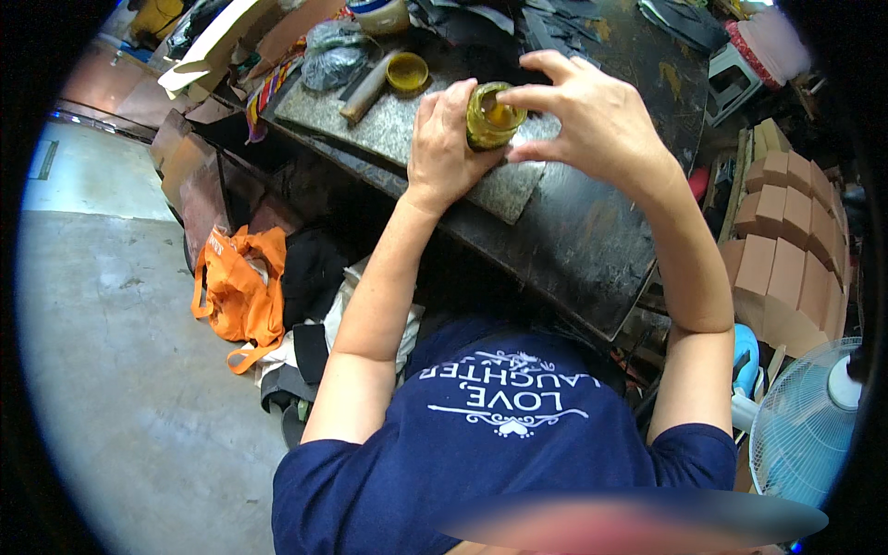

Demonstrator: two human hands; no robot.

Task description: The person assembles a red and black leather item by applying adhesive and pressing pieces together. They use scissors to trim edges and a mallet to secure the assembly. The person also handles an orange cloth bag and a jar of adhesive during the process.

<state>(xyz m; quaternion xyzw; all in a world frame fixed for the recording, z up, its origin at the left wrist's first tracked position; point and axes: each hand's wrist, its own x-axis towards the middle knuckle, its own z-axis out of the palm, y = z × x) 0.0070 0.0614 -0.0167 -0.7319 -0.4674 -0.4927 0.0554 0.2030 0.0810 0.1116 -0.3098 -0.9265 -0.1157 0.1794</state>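
Observation:
A small glass jar, smeared with yellow-brown stuff, stands or is held tilted over the grey stone slab. My left hand is wrapped round its left side. At the jar's right, my right hand has its fingers spread. One fingertip is at the jar's mouth, and I cannot tell whether it dips inside; the thumb is close to the jar's lower side. Beyond my left hand lies a round yellow-stained lid, hollow side up. Beside it is a flat tool with a pale handle.
A clear plastic bag and a wide tub sit at the slab's far end. Dark sheets lie on the black table. An orange bag hangs at left. Stacked brown boxes and a fan stand at right.

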